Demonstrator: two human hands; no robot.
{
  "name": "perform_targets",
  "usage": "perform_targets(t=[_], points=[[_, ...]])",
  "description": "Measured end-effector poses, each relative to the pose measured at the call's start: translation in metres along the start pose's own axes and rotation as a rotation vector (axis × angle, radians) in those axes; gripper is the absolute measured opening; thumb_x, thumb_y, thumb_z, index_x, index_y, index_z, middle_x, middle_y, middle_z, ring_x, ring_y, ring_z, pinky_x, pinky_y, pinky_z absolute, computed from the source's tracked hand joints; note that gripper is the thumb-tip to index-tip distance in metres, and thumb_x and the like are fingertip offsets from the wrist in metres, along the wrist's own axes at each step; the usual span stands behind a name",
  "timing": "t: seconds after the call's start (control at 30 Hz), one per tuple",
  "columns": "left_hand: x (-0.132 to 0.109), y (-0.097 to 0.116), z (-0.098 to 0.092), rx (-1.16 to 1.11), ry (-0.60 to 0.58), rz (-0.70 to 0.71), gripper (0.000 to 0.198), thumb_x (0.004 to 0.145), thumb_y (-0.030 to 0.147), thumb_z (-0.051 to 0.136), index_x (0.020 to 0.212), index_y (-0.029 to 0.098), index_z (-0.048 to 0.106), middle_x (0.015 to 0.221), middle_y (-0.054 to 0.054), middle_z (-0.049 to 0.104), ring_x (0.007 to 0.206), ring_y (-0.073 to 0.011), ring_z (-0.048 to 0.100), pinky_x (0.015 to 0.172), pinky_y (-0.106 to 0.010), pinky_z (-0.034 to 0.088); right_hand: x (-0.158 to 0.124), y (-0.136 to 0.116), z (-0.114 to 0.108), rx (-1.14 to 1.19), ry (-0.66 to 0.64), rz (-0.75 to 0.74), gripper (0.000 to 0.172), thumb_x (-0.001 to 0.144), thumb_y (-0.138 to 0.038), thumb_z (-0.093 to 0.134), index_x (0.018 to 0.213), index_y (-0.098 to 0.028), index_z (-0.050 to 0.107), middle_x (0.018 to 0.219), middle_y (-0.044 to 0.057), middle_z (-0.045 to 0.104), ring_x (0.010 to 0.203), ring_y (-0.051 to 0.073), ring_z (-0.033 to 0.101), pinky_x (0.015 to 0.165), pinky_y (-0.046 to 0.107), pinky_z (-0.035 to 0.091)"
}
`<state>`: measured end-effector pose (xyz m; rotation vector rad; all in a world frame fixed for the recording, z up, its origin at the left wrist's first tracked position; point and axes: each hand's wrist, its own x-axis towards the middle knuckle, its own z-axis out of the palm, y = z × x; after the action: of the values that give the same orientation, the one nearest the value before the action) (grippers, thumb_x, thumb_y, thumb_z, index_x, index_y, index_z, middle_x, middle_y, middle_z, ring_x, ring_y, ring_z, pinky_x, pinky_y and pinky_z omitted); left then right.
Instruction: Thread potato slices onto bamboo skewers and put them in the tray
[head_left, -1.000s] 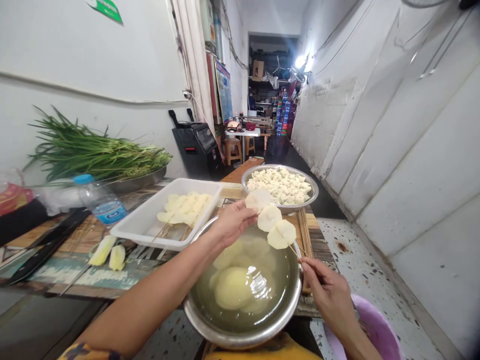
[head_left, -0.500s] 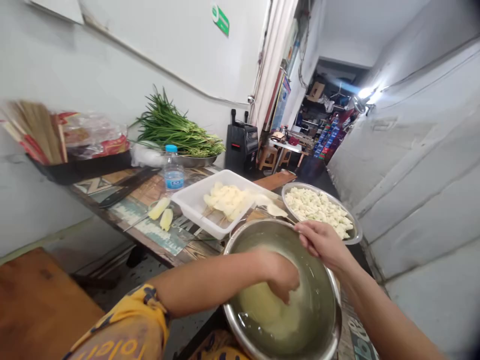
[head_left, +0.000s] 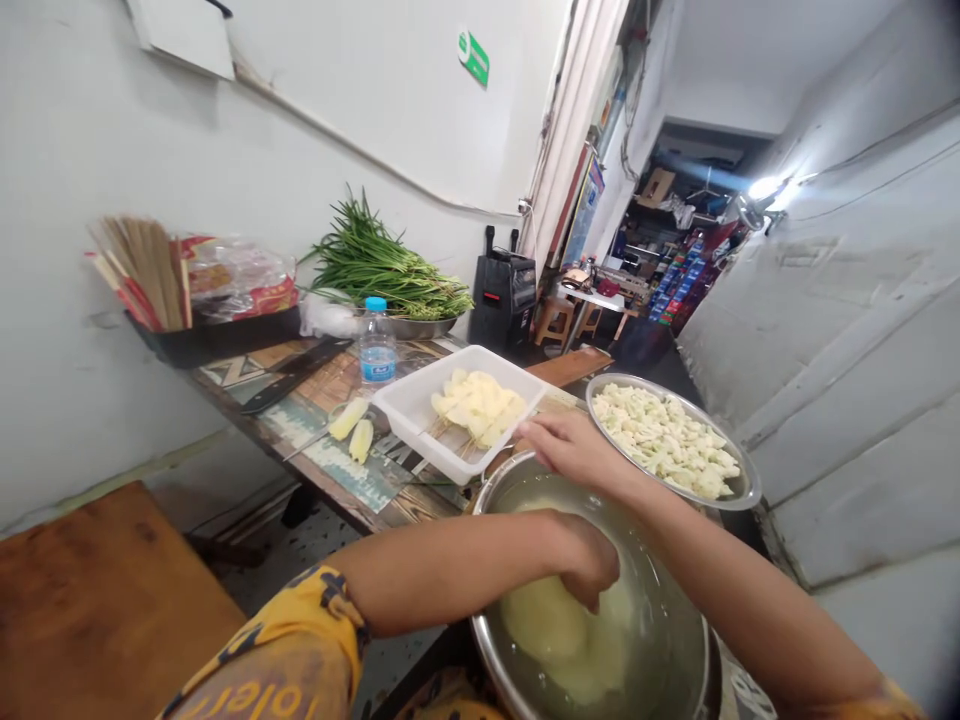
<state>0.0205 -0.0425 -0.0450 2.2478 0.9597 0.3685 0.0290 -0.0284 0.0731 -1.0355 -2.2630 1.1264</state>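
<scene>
My left hand (head_left: 590, 566) reaches down into a steel bowl (head_left: 495, 480) of cloudy water, its fingers curled onto pale potato slices (head_left: 551, 628) lying in the water. My right hand (head_left: 568, 449) stretches over the bowl's far rim to the near corner of a white plastic tray (head_left: 409, 408). Its fingers are bent together and what they hold is hidden. The tray holds skewered potato slices (head_left: 480, 403) on thin wooden sticks.
A steel dish of pale chopped pieces (head_left: 667, 436) sits right of the tray. On the wooden table stand a water bottle (head_left: 377, 354), a knife (head_left: 289, 375), two cut vegetable pieces (head_left: 352, 428), green chives (head_left: 382, 265) and a bundle of skewers (head_left: 146, 270). A wooden bench (head_left: 105, 600) is at lower left.
The skewer of potato slices that both hands held over the bowl has gone to the tray. My left hand dropped into the water, and my right hand reached to the tray's corner.
</scene>
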Motion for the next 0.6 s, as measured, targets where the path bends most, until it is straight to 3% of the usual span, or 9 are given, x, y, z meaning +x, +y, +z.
perform_targets(t=[0.03, 0.07, 0.17, 0.2, 0.3, 0.43, 0.5, 0.6], points=[[-0.004, 0.005, -0.007, 0.204, -0.217, -0.007, 0.012, 0.050, 0.025, 0.075, 0.054, 0.020, 0.064, 0.066, -0.010, 0.065, 0.074, -0.0286, 0.061, 0.066, -0.038, 0.044, -0.018, 0.001, -0.014, -0.021, 0.021, -0.031, 0.027, 0.077, -0.036, 0.061, 0.061, -0.014, 0.064, 0.044, -0.005, 0.050, 0.045, 0.009, 0.043, 0.048, 0.021, 0.033], [-0.008, 0.011, -0.013, 0.356, -0.343, -0.024, 0.010, 0.055, 0.025, 0.072, 0.060, 0.019, 0.067, 0.076, -0.012, 0.067, 0.079, -0.0293, 0.061, 0.069, -0.038, 0.045, -0.037, 0.006, -0.029, -0.115, 0.087, -0.091, 0.026, 0.081, -0.035, 0.056, 0.070, -0.015, 0.067, 0.049, -0.004, 0.053, 0.047, 0.010, 0.045, 0.049, 0.022, 0.034], [-0.019, 0.025, -0.028, 0.436, -0.416, -0.024, 0.017, 0.061, 0.022, 0.065, 0.076, 0.015, 0.070, 0.082, -0.014, 0.067, 0.079, -0.0300, 0.061, 0.069, -0.039, 0.045, -0.091, 0.041, -0.072, -0.366, 0.409, 0.004, 0.032, 0.085, -0.038, 0.048, 0.088, -0.014, 0.069, 0.058, 0.000, 0.061, 0.051, 0.013, 0.052, 0.051, 0.023, 0.038], [-0.023, 0.029, -0.031, 0.464, -0.432, -0.054, 0.018, 0.063, 0.021, 0.062, 0.078, 0.014, 0.070, 0.082, -0.015, 0.067, 0.076, -0.0299, 0.061, 0.067, -0.039, 0.045, -0.108, 0.059, -0.084, -0.440, 0.506, 0.137, 0.036, 0.087, -0.040, 0.044, 0.093, -0.014, 0.068, 0.058, 0.000, 0.061, 0.052, 0.013, 0.053, 0.051, 0.023, 0.039], [-0.029, 0.034, -0.037, 0.431, -0.423, -0.076, 0.022, 0.068, 0.027, 0.058, 0.080, 0.014, 0.069, 0.082, -0.014, 0.067, 0.073, -0.0275, 0.060, 0.065, -0.036, 0.044, -0.158, 0.118, -0.102, -0.565, 0.608, 0.479, 0.039, 0.091, -0.036, 0.036, 0.099, -0.010, 0.065, 0.068, 0.005, 0.065, 0.060, 0.016, 0.059, 0.053, 0.025, 0.043], [-0.031, 0.038, -0.041, 0.409, -0.490, -0.097, 0.030, 0.074, 0.039, 0.050, 0.082, 0.017, 0.068, 0.082, -0.011, 0.066, 0.073, -0.0242, 0.060, 0.064, -0.032, 0.042, -0.206, 0.182, -0.084, -0.585, 0.563, 0.740, 0.021, 0.088, -0.028, 0.051, 0.096, -0.014, 0.064, 0.092, 0.007, 0.066, 0.079, 0.017, 0.062, 0.070, 0.031, 0.049], [-0.032, 0.040, -0.042, 0.437, -0.529, -0.108, 0.033, 0.072, 0.044, 0.052, 0.085, 0.018, 0.067, 0.084, -0.010, 0.067, 0.074, -0.0236, 0.060, 0.063, -0.030, 0.041, -0.215, 0.202, -0.066, -0.569, 0.521, 0.817, 0.022, 0.089, -0.029, 0.052, 0.106, -0.016, 0.059, 0.106, 0.007, 0.061, 0.087, 0.018, 0.061, 0.076, 0.036, 0.050], [-0.031, 0.039, -0.043, 0.488, -0.562, -0.112, 0.039, 0.070, 0.052, 0.053, 0.085, 0.018, 0.066, 0.086, -0.010, 0.067, 0.075, -0.0225, 0.059, 0.063, -0.028, 0.040, -0.213, 0.221, -0.046, -0.537, 0.500, 0.903, 0.026, 0.089, -0.029, 0.052, 0.112, -0.017, 0.056, 0.113, 0.008, 0.058, 0.093, 0.019, 0.059, 0.078, 0.039, 0.050]])
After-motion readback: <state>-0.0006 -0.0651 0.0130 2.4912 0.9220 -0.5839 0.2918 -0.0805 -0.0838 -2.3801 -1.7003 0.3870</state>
